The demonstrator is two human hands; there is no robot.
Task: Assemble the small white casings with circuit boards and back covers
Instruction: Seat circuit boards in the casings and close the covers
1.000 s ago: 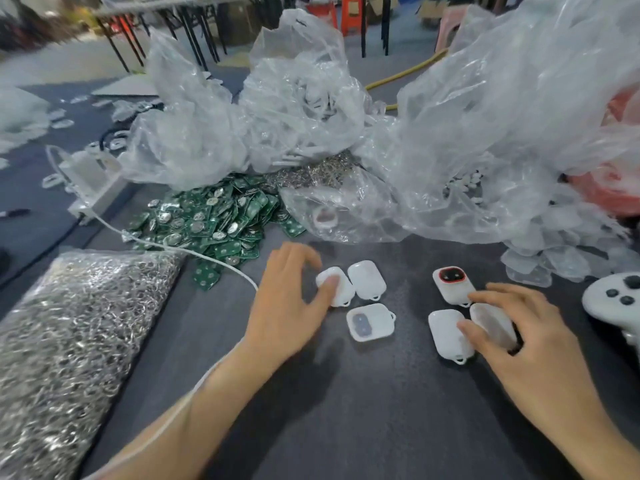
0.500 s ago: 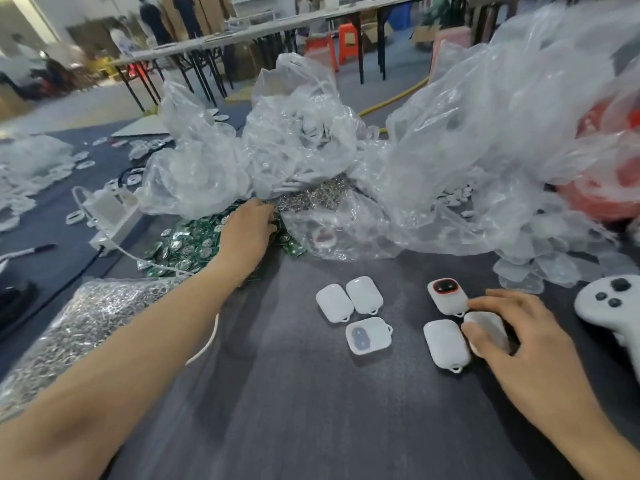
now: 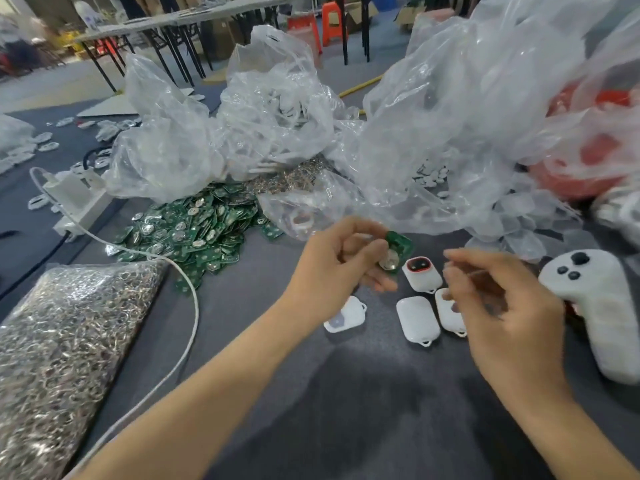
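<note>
My left hand (image 3: 341, 259) pinches a green circuit board (image 3: 398, 249) with a silver coin cell, held above the grey table. Just right of it lies a white casing with a red-rimmed dark window (image 3: 420, 271). Below that, a plain white casing (image 3: 417, 320) lies flat, and another white casing (image 3: 448, 315) is partly hidden behind my right hand (image 3: 502, 303). That hand hovers blurred over the table, fingers loosely curled, with nothing seen in it. An open casing half (image 3: 346, 315) with a bluish inside lies under my left wrist.
A heap of green circuit boards (image 3: 194, 230) lies at the centre left. A bag of metal rings (image 3: 62, 341) and a white cable (image 3: 188, 306) fill the left. Crumpled clear plastic bags (image 3: 450, 133) crowd the back. A white controller (image 3: 595, 306) lies at the right.
My left hand came back from the circuit board heap holding one board and now holds it above the casings. My right hand lifted off the casing it rested on.
</note>
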